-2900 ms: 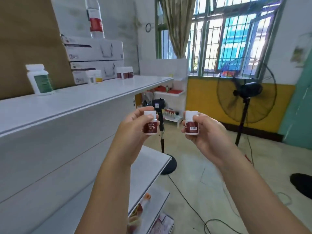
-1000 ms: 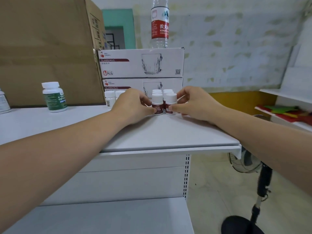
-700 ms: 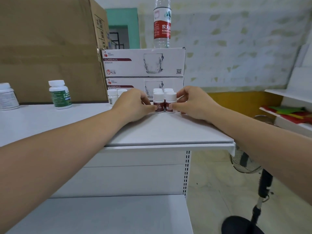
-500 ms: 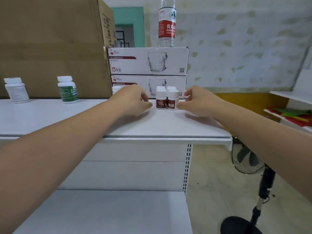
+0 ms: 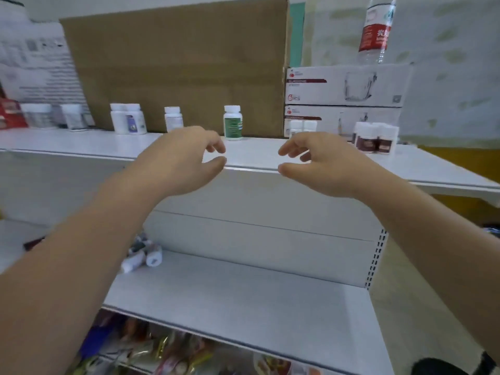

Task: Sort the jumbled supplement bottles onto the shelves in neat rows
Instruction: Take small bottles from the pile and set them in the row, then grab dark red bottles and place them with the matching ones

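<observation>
Step between bottles, it seems: left hand [image 5: 184,161] and right hand [image 5: 324,166] hover empty, fingers [image 5: 217,147] loosely curled, above the top shelf [image 5: 254,155] edge. Red-labelled bottles [image 5: 374,139] stand grouped there at right; next, fetch jumbled bottles [image 5: 143,257] lying on lower shelf [image 5: 243,290].

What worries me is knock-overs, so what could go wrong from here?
1. The green-labelled bottle stands alone just beyond the left hand; a careless sweep might tip it.
2. The loose bottles lie on their sides on the lower shelf, partly hidden behind the left forearm; reaching down blind could roll them off the front edge.
3. The red-labelled bottles stand packed together just beyond the right hand; pushing more in might topple them.
</observation>
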A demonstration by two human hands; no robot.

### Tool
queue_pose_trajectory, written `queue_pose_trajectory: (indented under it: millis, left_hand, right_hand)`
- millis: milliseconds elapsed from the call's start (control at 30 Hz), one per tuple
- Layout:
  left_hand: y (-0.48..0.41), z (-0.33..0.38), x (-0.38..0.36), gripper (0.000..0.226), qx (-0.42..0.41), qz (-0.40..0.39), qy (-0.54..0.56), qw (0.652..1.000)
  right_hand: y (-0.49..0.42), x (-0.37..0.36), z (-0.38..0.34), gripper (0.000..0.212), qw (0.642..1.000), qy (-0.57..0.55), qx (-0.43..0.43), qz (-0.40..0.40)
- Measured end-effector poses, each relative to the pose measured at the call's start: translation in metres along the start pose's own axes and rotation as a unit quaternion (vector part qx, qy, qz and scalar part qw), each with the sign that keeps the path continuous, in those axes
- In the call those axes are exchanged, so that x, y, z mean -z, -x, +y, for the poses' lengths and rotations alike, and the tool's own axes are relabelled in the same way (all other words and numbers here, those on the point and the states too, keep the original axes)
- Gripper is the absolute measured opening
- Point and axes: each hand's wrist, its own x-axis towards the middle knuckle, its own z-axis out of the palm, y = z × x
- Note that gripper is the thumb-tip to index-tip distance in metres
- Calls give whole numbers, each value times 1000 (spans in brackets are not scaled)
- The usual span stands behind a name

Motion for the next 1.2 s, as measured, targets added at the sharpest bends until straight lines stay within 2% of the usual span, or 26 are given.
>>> queue_pose_trajectory:
  millis: [167, 333, 667, 933, 1200]
  left_hand:
    - [101, -115, 25, 31, 101, -7, -56, 993]
    - [212, -208, 35, 31, 209, -35, -104, 972]
    - [363, -329, 6, 34, 393, -35, -77, 916]
    - [409, -437, -49, 30, 480, -37, -74, 874]
    - [371, -602, -89, 33, 524, -63, -39, 849]
  right_hand:
    - [-8, -77, -93, 37, 998, -1, 68, -1]
    - [-10, -173, -178, 40, 992, -49, 108, -44]
    - [-9, -361, -305, 39, 972, -68, 160, -158]
    - [-56, -500, -356, 39, 953, -83, 157, -247]
    - [-184, -617, -409, 43, 946, -98, 135, -279]
